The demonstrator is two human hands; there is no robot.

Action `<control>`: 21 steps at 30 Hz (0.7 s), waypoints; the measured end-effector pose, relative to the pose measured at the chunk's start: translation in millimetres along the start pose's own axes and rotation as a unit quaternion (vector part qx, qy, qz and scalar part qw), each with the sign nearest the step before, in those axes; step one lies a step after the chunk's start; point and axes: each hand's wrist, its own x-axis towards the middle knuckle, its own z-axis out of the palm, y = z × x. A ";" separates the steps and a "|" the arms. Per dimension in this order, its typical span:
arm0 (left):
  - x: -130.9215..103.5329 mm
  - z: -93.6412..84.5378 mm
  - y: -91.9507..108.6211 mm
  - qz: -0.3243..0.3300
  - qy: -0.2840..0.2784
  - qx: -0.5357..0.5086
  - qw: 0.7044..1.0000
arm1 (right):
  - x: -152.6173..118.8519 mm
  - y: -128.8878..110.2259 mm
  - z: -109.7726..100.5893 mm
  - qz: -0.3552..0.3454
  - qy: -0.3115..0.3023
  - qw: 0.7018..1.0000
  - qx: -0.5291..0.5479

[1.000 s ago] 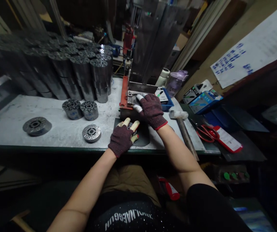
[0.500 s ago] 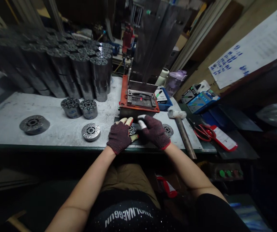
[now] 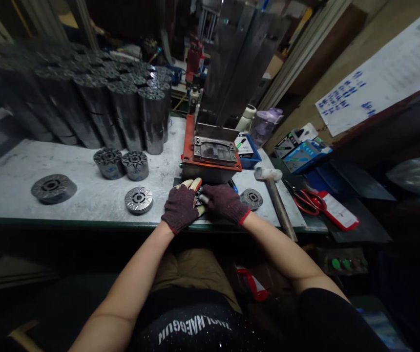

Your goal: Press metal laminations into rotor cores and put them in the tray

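My left hand (image 3: 181,206), in a dark maroon knit glove with pale fingertips, is closed around the left side of a round slotted metal core (image 3: 198,197). My right hand (image 3: 223,201), gloved alike, closes on the core from the right, thumb toward my left hand. Most of the core is hidden beneath the gloves. Just beyond my hands stands an orange-topped fixture (image 3: 213,166) with a metal frame on it. Another slotted core (image 3: 252,198) lies right of my right hand, and a single core (image 3: 138,200) lies left of my left hand.
Tall stacks of cores (image 3: 151,117) fill the back left. Two short stacks (image 3: 136,165) and a wide core (image 3: 53,188) stand before them. To the right lie a hammer (image 3: 278,205), red-handled scissors (image 3: 309,203) and a blue tray (image 3: 252,159). A blue pen (image 3: 234,186) shows beside my right hand.
My right hand has moved left and closed in on the core by my left hand, which has stayed put. The red light in the fixture no longer shows. The blue pen has come into sight.
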 end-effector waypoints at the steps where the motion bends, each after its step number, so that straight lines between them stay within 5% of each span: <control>1: 0.2 0.8 0.1 -0.001 0.002 0.000 1.000 | -2.1 6.8 6.4 0.010 0.043 0.999 0.014; 5: 0.7 2.9 2.1 -0.033 0.010 0.021 0.999 | 4.6 32.5 7.3 0.045 0.264 0.964 -0.009; 7: 0.4 2.8 3.0 -0.040 0.013 0.030 0.999 | 19.8 40.5 -5.7 0.059 0.310 0.948 -0.037; 14: -0.9 -0.6 1.3 -0.004 -0.013 -0.011 1.000 | 53.3 43.1 -42.1 0.040 0.225 0.972 -0.057; 21: 0.6 1.2 -0.4 -0.004 -0.008 -0.024 1.000 | 8.1 30.8 0.2 0.042 0.224 0.971 0.067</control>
